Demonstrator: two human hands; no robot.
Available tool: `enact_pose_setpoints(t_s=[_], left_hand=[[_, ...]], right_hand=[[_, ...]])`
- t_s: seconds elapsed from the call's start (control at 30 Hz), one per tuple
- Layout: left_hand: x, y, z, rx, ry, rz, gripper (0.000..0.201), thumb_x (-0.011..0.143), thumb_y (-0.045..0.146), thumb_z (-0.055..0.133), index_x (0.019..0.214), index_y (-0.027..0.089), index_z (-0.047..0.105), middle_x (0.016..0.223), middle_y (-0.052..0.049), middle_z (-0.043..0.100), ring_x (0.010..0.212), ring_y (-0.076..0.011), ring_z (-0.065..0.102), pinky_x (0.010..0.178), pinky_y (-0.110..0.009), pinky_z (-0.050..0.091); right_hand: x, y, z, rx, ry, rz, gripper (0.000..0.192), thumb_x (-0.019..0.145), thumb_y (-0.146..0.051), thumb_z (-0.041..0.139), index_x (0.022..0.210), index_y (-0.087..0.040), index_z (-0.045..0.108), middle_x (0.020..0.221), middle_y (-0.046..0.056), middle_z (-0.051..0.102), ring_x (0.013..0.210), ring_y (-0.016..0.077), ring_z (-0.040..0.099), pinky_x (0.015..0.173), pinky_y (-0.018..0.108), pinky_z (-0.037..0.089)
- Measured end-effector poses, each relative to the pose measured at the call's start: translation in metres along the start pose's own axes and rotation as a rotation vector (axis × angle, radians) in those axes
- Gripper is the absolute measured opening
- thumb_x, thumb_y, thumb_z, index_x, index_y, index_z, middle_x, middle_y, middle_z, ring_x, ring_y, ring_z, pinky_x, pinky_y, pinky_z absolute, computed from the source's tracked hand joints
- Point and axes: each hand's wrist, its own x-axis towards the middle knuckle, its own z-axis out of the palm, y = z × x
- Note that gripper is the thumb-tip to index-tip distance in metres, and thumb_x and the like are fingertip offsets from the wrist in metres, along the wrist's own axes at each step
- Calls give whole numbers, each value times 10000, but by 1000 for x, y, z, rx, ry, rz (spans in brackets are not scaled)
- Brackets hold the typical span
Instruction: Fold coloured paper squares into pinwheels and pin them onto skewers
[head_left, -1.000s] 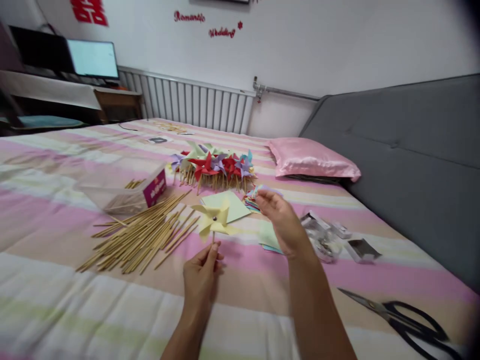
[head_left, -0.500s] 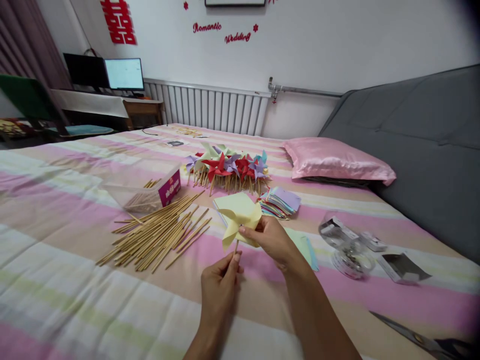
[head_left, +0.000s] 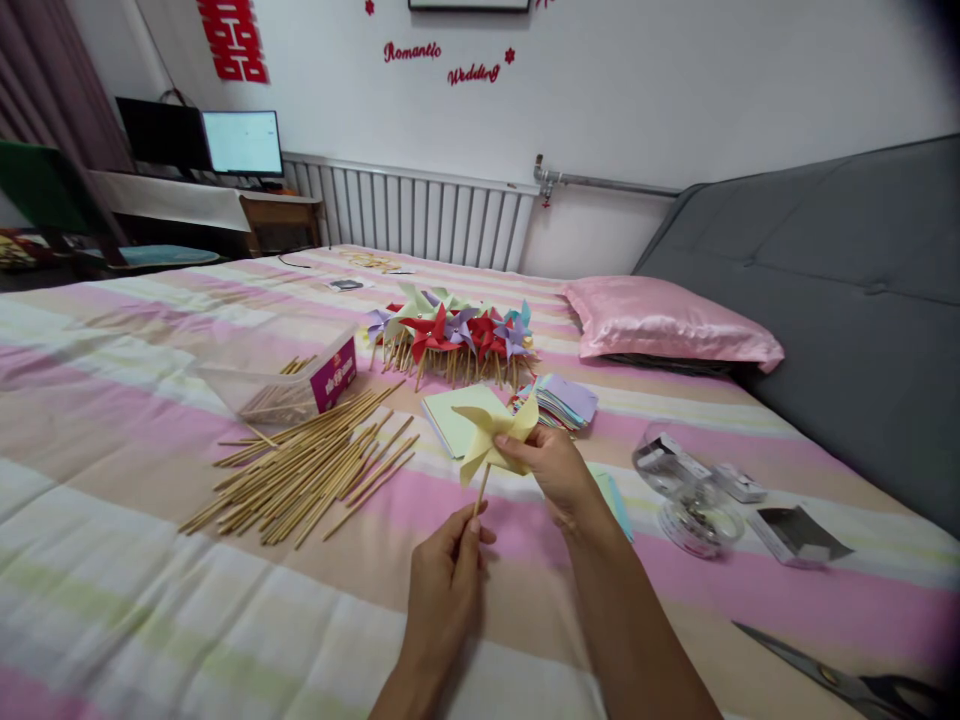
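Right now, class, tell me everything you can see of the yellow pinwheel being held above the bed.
The yellow pinwheel is pale yellow paper folded into pointed vanes, mounted atop a thin wooden stick. It is held above the striped bedsheet, tilted slightly to the right. The left hand pinches the stick's lower end between its fingers; the right hand grips the paper head at its right side. Its centre fastening is hidden. Behind it lies a flat yellow-green paper sheet.

The scissors [head_left: 840,678] run off the lower right corner, handles lost in dark blur. The right hand [head_left: 551,470] covers the yellow pinwheel's [head_left: 495,432] hub. The clear tub's [head_left: 694,525] contents are perhaps pins.
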Motion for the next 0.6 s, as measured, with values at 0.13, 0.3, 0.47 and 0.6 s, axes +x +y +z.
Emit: enact_pose_setpoints(t_s=[0.13, 0.3, 0.47, 0.6], left_hand=[[0, -1, 0, -1, -24, -13, 395, 852, 402, 481, 1055, 110, 652, 722, -57, 654, 530, -117, 524, 539, -244, 459], [1, -2, -1, -33, -22, -23, 369, 845, 393, 492, 1002, 104, 659, 710, -51, 637, 507, -108, 516, 525, -244, 463], [1, -1, -1, -36, -19, -7, 350, 846, 380, 497, 988, 107, 663, 696, -44, 627, 515, -107, 514, 533, -242, 462], [0, 0, -1, -44, -16, 7, 340, 854, 379, 487, 976, 112, 657, 695, -42, 622, 519, -110, 515, 529, -243, 460]], right_hand=[[1, 4, 1, 7, 14, -10, 293, 536, -358, 784, 738, -154, 726, 760, 69, 744, 738, 231, 670, 732, 351, 492], [1, 7, 3, 6, 35, -53, 284, 547, -353, 776, 742, -153, 724, 787, 74, 748, 720, 231, 674, 702, 346, 499], [2, 9, 5, 19, 52, -70, 276, 550, -340, 778, 746, -153, 726, 780, 69, 748, 714, 229, 679, 708, 345, 502], [0, 6, 6, 8, 16, -67, 321, 547, -375, 793, 761, -148, 718, 785, 74, 747, 756, 246, 686, 742, 363, 507]])
